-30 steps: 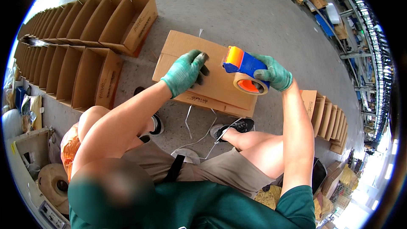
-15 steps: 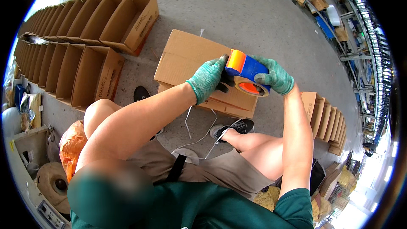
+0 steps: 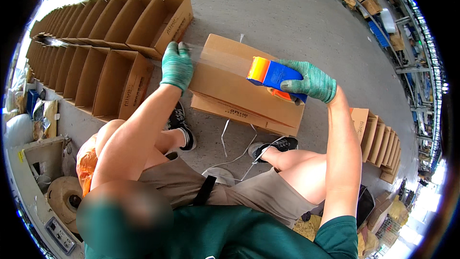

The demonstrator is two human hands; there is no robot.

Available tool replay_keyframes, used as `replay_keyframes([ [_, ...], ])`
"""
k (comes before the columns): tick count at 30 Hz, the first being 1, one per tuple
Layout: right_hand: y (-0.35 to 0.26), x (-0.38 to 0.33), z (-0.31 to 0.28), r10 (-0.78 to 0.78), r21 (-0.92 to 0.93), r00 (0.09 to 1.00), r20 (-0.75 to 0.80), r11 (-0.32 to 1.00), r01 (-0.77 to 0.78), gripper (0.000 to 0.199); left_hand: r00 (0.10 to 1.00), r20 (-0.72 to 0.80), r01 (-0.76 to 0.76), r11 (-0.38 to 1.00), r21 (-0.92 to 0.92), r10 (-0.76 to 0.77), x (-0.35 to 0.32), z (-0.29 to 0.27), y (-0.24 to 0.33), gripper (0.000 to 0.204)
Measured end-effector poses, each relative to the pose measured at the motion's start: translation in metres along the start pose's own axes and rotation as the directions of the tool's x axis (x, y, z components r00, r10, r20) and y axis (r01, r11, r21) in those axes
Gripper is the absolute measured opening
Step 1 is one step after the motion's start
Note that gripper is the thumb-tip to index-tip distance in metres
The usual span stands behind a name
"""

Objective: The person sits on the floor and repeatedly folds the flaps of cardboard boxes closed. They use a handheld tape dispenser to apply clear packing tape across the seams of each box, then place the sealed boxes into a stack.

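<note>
My gloved right hand (image 3: 311,82) is wrapped round a blue and orange tape dispenser (image 3: 279,74), held above the brown cardboard (image 3: 225,79) between my feet. From the dispenser's orange end a clear strip of packing tape (image 3: 218,59) stretches leftward over that cardboard. My left hand (image 3: 177,68), in a green glove, has its fingers closed at the strip's far end, just past the cardboard's left edge. The cardboard looks like flattened cartons lying one on another. The tape roll is mostly hidden by my right hand.
Two long rows of open cartons (image 3: 115,79) stand on the left, close to my left hand. More folded cartons (image 3: 376,139) line up at right. White strapping (image 3: 224,139) trails from the cardboard towards my lap. A loaded shelf rack (image 3: 405,43) runs along the far right.
My left hand has moved away from the dispenser to the left, drawing out a length of tape. My right hand still grips the dispenser, now turned more level.
</note>
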State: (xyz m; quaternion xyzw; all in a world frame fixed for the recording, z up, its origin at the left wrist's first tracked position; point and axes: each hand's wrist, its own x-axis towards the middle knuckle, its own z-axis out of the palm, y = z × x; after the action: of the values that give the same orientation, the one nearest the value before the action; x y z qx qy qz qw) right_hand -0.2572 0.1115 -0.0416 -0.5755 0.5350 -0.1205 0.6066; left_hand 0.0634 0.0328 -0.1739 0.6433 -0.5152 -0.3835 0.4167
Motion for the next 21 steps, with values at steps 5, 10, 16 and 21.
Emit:
replay_keyframes([
  [5,-0.009,0.018,0.011,0.033,-0.069,0.999,-0.021,0.997,-0.034,0.066,0.99,0.049,0.133,0.991,-0.019,-0.132,0.014,-0.009,-0.032,0.028],
  [10,-0.009,0.02,0.014,0.023,-0.103,0.998,-0.058,0.994,-0.029,0.065,0.95,0.203,0.272,0.948,-0.168,-0.236,0.021,-0.002,-0.052,0.027],
  [16,-0.009,0.022,0.013,0.059,-0.117,0.996,-0.07,0.991,-0.067,0.067,0.784,0.473,0.396,0.911,0.118,-0.402,0.013,0.0,-0.025,0.033],
  [21,-0.012,0.023,0.012,0.065,-0.125,0.997,-0.046,0.99,-0.071,0.066,0.919,0.382,0.034,0.947,-0.32,0.096,0.009,0.005,-0.02,0.038],
])
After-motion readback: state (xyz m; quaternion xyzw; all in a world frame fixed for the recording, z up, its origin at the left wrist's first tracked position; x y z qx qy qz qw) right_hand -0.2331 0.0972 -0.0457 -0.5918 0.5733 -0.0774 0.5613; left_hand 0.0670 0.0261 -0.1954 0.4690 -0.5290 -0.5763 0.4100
